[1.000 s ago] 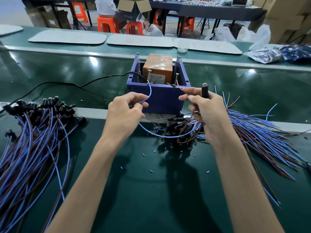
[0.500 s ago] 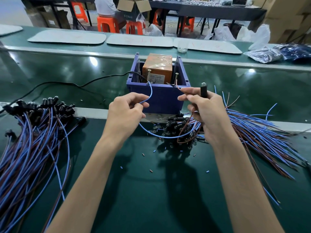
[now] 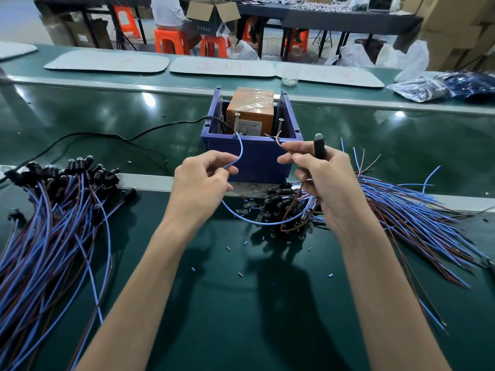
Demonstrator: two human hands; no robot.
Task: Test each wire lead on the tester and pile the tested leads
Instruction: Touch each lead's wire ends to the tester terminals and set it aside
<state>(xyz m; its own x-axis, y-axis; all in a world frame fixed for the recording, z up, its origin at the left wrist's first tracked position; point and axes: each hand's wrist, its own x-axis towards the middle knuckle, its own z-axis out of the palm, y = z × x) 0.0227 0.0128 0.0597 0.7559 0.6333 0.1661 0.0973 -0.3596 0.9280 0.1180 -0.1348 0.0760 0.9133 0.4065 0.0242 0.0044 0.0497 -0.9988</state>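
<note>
1. Now the lead (image 3: 267, 223) hangs looped between both hands, before the tester (image 3: 257, 159) at 12 o'clock.
2. Left hand (image 3: 203, 183) pinches the blue wire (image 3: 241, 148); its tip reaches the left screw (image 3: 236, 124).
3. Right hand (image 3: 326, 183) grips the bulb (image 3: 318, 136) holder and pinches the brown wire (image 3: 278, 139), which points at 12 o'clock toward the right screw (image 3: 280, 124); contact unclear.
4. The pile (image 3: 48, 223) at 9 o'clock, likely the tested leads, is nearer the left hand.

The left hand (image 3: 203, 180) pinches a blue wire (image 3: 240, 152) up to a screw (image 3: 236, 123) in the blue box (image 3: 254, 159). The right hand (image 3: 325, 183) holds a brown wire (image 3: 278, 138).
</note>
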